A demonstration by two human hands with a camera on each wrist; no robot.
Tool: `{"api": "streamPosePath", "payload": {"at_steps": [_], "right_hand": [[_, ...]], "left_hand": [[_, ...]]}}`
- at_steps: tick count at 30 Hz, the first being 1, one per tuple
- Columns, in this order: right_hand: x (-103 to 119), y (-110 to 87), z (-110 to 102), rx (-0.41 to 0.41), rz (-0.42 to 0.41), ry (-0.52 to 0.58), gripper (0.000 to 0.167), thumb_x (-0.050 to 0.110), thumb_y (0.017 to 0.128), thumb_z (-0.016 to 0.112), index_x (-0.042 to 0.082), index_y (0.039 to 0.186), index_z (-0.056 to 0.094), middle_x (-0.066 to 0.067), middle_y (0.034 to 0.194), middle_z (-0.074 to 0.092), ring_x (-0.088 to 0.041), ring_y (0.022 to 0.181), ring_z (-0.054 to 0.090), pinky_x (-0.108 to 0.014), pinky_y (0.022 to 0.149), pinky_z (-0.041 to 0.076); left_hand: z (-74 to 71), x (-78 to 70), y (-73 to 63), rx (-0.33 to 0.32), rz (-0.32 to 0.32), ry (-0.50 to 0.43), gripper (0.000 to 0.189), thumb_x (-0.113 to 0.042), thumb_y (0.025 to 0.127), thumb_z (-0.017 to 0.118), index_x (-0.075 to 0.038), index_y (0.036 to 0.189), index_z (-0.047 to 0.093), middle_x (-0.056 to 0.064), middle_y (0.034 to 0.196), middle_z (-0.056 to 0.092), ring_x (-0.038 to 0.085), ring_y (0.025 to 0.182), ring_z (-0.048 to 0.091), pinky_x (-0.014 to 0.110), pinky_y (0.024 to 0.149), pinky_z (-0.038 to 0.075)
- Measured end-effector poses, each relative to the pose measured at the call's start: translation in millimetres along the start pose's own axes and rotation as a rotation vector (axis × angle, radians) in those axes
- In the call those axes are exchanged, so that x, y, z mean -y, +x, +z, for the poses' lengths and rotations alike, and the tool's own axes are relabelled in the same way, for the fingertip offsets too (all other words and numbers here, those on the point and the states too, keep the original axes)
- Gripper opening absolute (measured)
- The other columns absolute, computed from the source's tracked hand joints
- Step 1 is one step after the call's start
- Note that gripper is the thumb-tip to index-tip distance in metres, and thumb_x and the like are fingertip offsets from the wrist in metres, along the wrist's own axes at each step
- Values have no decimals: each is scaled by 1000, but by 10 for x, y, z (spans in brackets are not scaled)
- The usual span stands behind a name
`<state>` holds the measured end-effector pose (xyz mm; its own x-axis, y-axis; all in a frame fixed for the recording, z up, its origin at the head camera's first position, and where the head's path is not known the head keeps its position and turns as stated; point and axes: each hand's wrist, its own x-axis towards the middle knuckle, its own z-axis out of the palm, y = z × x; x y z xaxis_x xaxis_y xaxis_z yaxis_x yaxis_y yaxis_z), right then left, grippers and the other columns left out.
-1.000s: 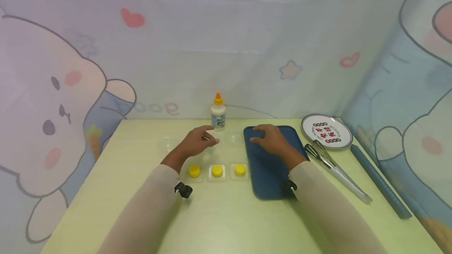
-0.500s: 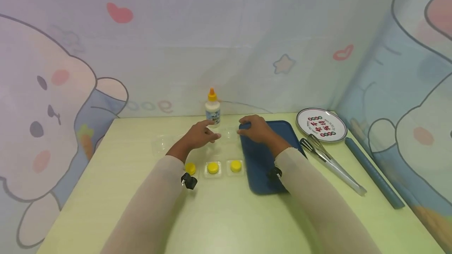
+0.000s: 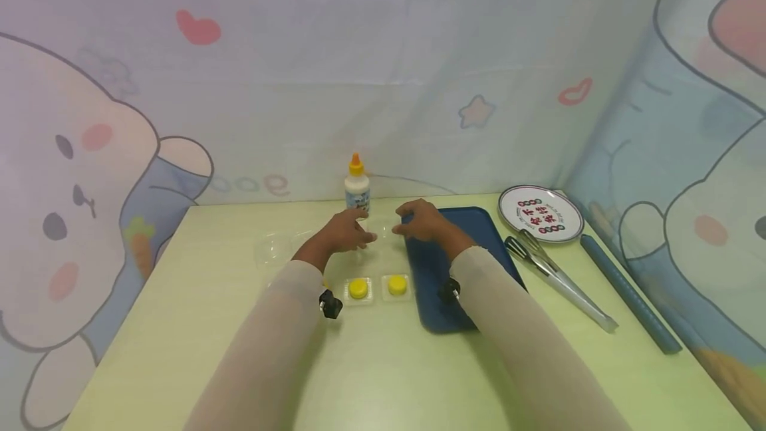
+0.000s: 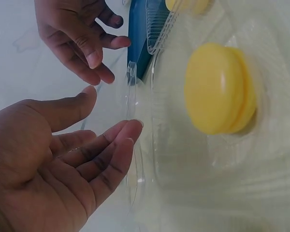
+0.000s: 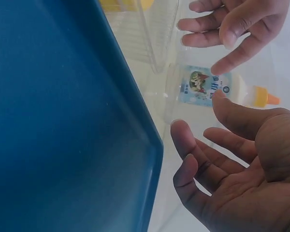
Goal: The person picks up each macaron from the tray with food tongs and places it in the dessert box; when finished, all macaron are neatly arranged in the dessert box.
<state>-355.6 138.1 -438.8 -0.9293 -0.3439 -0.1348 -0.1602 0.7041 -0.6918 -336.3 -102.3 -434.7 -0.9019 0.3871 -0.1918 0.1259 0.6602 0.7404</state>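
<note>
Cartoon-printed fabric (image 3: 335, 112) backs our pale-green table (image 3: 359, 384): our left hand (image 3: 344, 231) and right hand (image 3: 422, 221), fingers loosely parted, flank a clear plastic shell (image 3: 385, 227), seemingly not yet lifted, twelve o'clock from round yellow discs (image 3: 397, 284), apparently uncovered.

clear plastic container (image 4: 179, 169), smooth plastic tray (image 3: 439, 304), shiny metal tongs (image 3: 565, 285)
</note>
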Motion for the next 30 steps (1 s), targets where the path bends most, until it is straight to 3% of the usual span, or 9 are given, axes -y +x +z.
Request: {"api": "streamPosePath", "payload": {"at_steps": [8,17,26,28,30], "right_hand": [[10,28,34,18,21,-10,62,20,103,77,3,158,55,-23,164,54,-33,105,81,-55,110,59],[30,41,57,25,20,-25,65,19,101,80,3,159,55,-22,164,54,-31,99,81,-54,114,56],[5,58,70,26,31,-54,66,19,100,81,3,159,54,-21,165,53,-31,100,81,-54,116,56],[-5,59,76,26,30,-59,67,18,100,81,3,159,54,-21,165,53,-31,101,81,-53,116,55],[-6,63,77,21,25,-71,66,19,100,82,3,159,55,-21,164,54,-30,102,80,-53,118,54]], "left_hand": [[42,-17,57,9,-29,59,70,-25,108,71,0,166,39,28,135,73,36,108,80,47,98,64],[83,30,137,-17,-55,215,71,-33,109,69,2,165,41,18,106,83,30,103,80,52,121,51],[97,69,206,-8,-69,229,70,-31,109,69,12,159,43,22,117,80,30,98,81,50,115,56],[104,69,204,-10,-60,241,70,-30,109,70,13,157,44,24,122,79,32,102,81,50,114,57],[102,69,200,-21,-50,258,69,-30,108,70,13,156,46,27,134,73,36,117,77,51,117,54]]}}
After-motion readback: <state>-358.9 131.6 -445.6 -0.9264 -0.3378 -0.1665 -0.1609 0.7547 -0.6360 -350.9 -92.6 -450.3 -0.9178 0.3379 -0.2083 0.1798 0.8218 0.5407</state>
